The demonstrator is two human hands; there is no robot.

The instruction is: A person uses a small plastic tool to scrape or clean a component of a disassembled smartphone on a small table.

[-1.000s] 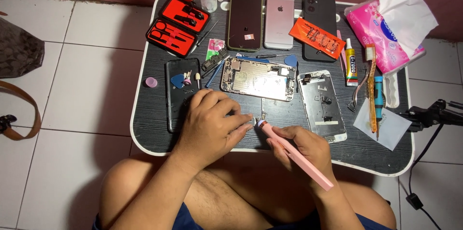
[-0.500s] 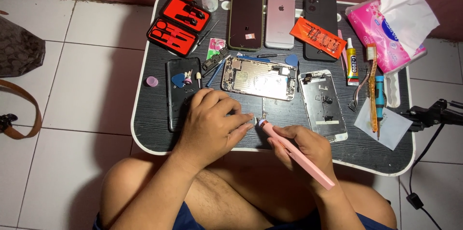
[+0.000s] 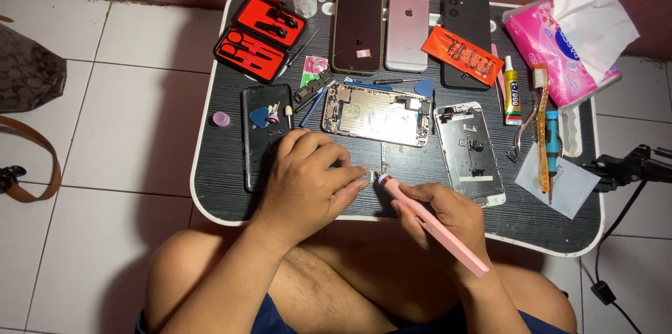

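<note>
Pink pen-shaped tool [image 3: 434, 229] being gripped by right hand [image 3: 448, 218] fingers | left hand [image 3: 308, 180] fingers pinching small metal part [image 3: 366, 177] | opened phone housing [image 3: 376, 114] lying stripped on tabletop [image 3: 224, 187], not reassembled

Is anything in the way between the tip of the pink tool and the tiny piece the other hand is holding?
Nothing visible. The right hand points the pink tool tip right beside the small metal piece pinched in the left hand fingers; whether they touch is unclear.
</note>
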